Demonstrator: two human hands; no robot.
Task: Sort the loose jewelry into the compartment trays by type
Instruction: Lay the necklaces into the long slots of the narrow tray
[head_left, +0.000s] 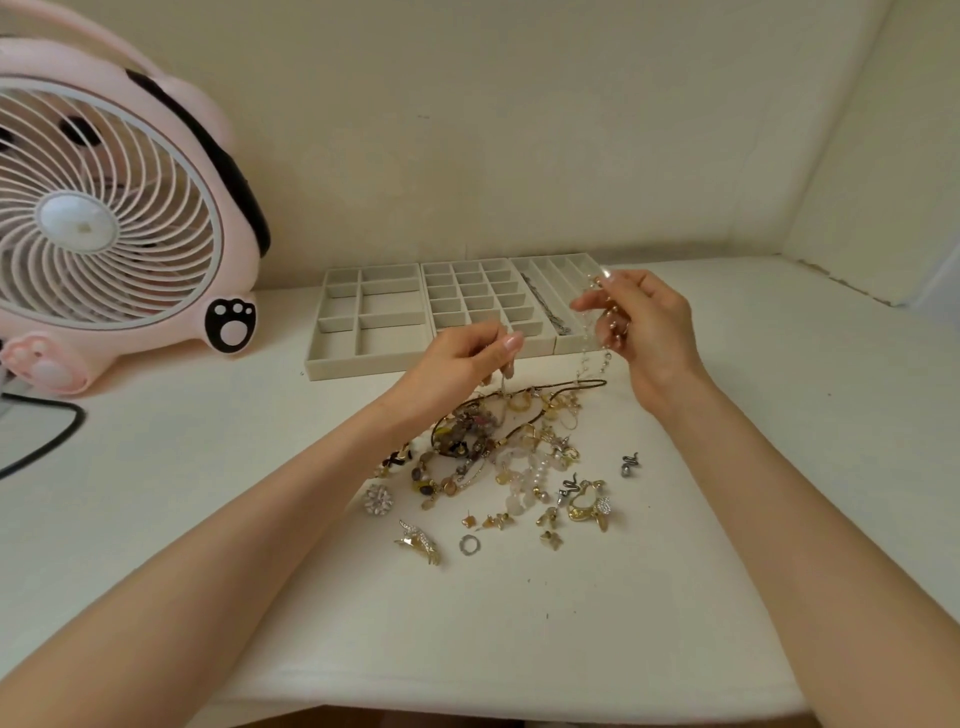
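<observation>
A tangled pile of loose jewelry (498, 452) lies on the white table, with rings, brooches and earrings scattered around it. Three beige compartment trays stand behind it: a left tray (332, 358), a middle tray (475, 293) of small cells, and a right tray (566, 273) with long slots, one holding a silver chain (545, 306). My right hand (649, 332) holds a beaded chain (589, 348) up over the front of the right tray. My left hand (467, 358) pinches a thin chain (503, 387) that hangs down into the pile.
A pink fan (104, 218) with paw feet stands at the back left, its black cable (52, 436) looping over the table. Walls close in behind and at the right. A snake ring (629, 464) lies apart at the right of the pile.
</observation>
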